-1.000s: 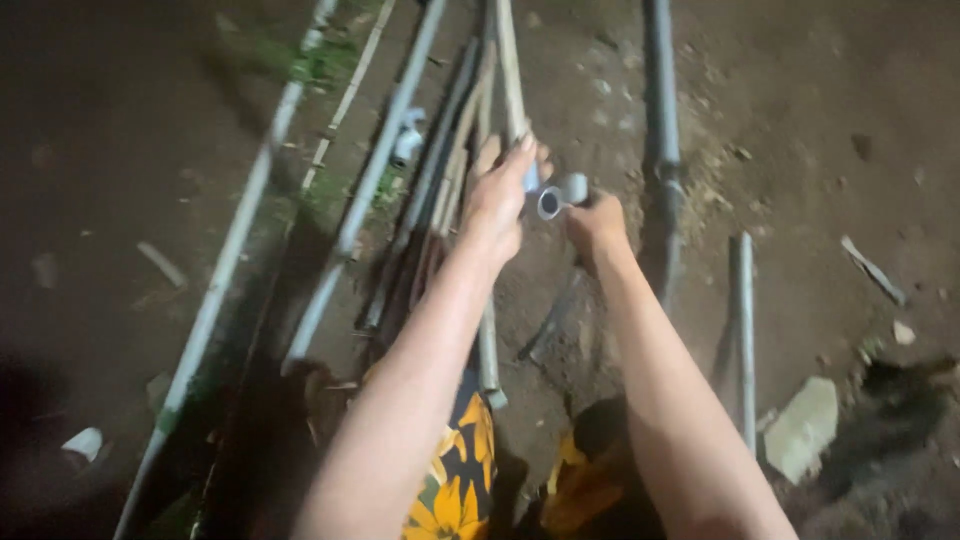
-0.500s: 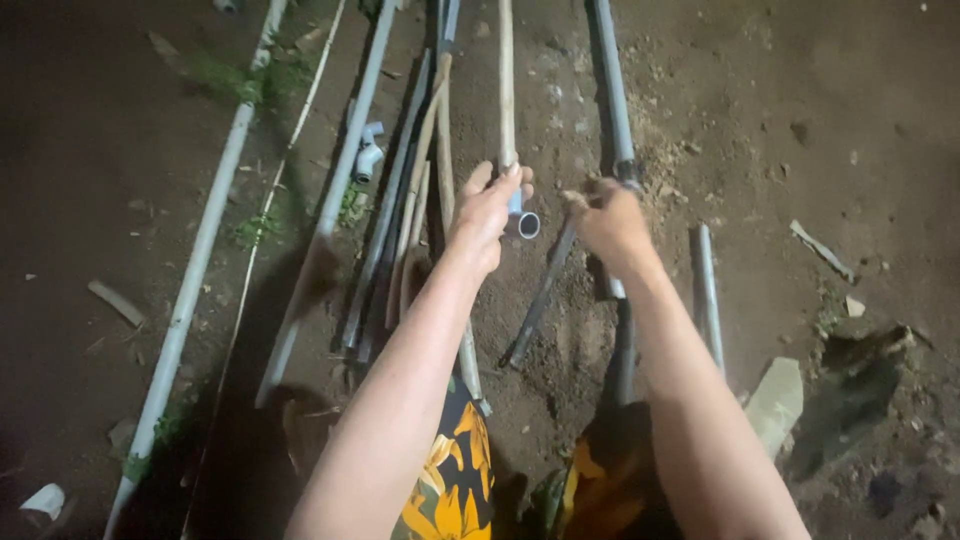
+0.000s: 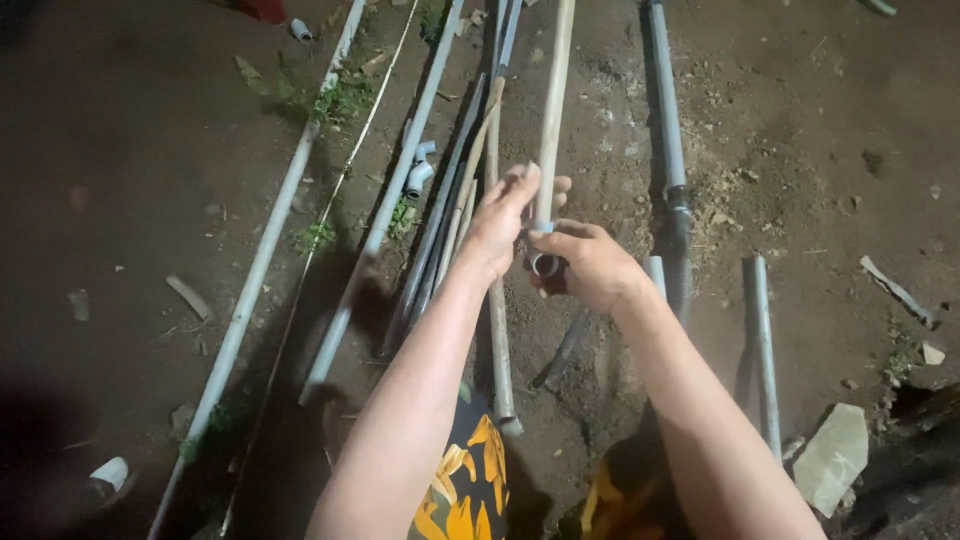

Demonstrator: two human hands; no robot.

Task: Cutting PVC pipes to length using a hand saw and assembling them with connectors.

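- The left hand (image 3: 505,222) closes its fingers round the near end of a long pale plastic pipe (image 3: 553,110), raised above the bare dirt ground (image 3: 820,150).
- The right hand (image 3: 590,268), apart from the pipe a second ago, now pinches a small grey ring fitting (image 3: 543,265) against that end.
- Other grey pipes (image 3: 380,225) lie alongside, towards the ground's far edge.

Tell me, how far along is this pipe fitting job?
Midway, it seems. Done: the left hand has raised one pale pipe off the dirt. In hand: the right hand holds a small ring fitting at its near end. Left: whether it is seated is unclear; other grey pipes lie loose.
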